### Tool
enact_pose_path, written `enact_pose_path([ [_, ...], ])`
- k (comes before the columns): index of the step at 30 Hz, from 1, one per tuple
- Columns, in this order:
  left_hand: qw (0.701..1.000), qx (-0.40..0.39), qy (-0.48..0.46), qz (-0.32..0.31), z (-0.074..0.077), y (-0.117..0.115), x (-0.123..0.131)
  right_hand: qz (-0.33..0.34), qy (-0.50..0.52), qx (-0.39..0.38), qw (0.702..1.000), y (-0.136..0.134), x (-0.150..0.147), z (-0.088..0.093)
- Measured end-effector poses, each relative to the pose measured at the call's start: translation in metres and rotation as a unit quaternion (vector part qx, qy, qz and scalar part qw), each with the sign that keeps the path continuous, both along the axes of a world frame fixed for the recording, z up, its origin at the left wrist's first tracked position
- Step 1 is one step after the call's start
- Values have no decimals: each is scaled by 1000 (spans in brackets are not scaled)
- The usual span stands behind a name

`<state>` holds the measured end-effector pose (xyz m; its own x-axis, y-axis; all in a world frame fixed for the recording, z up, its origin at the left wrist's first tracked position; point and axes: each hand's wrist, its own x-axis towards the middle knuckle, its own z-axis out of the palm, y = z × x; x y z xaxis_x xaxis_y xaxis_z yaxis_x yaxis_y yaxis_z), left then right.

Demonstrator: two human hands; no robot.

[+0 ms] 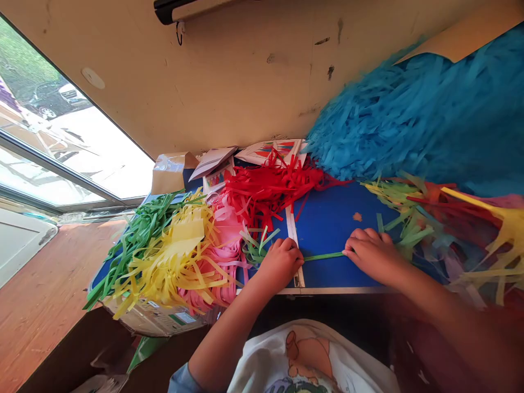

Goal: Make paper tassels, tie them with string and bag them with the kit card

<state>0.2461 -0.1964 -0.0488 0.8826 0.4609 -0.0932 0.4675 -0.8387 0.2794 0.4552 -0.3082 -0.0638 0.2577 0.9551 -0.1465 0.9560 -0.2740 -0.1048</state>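
Observation:
A thin green strip (324, 256), twisted narrow, stretches nearly level between my two hands, low over the blue tabletop (331, 213). My left hand (284, 259) is closed on the strip's left end, with loose green fringe (257, 245) fanning out behind it. At the right end my right hand (370, 251) pinches the strip, and more pale green fringe (415, 232) spreads out beyond it. The fingertips of both hands are partly hidden by the knuckles. Just behind my left hand lies a heap of red fringe (274, 188).
Green fringe (139, 234), yellow fringe (176, 251) and pink fringe (225, 229) cover the table's left end. A large blue fringe pile (409, 120) stands at the back right. Mixed-colour tassels (475, 218) lie right. Printed packets (270, 150) lean near the wall. An open cardboard box (73, 344) sits below left.

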Motion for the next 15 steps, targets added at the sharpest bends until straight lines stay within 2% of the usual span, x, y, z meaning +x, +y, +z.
enact_pose_path([
  [9,1000,0,18,25,2,1,-10,-31,19,-38,999,5,0,5],
  [15,997,0,73,39,11,9,-3,-77,19,-70,994,8,15,15],
])
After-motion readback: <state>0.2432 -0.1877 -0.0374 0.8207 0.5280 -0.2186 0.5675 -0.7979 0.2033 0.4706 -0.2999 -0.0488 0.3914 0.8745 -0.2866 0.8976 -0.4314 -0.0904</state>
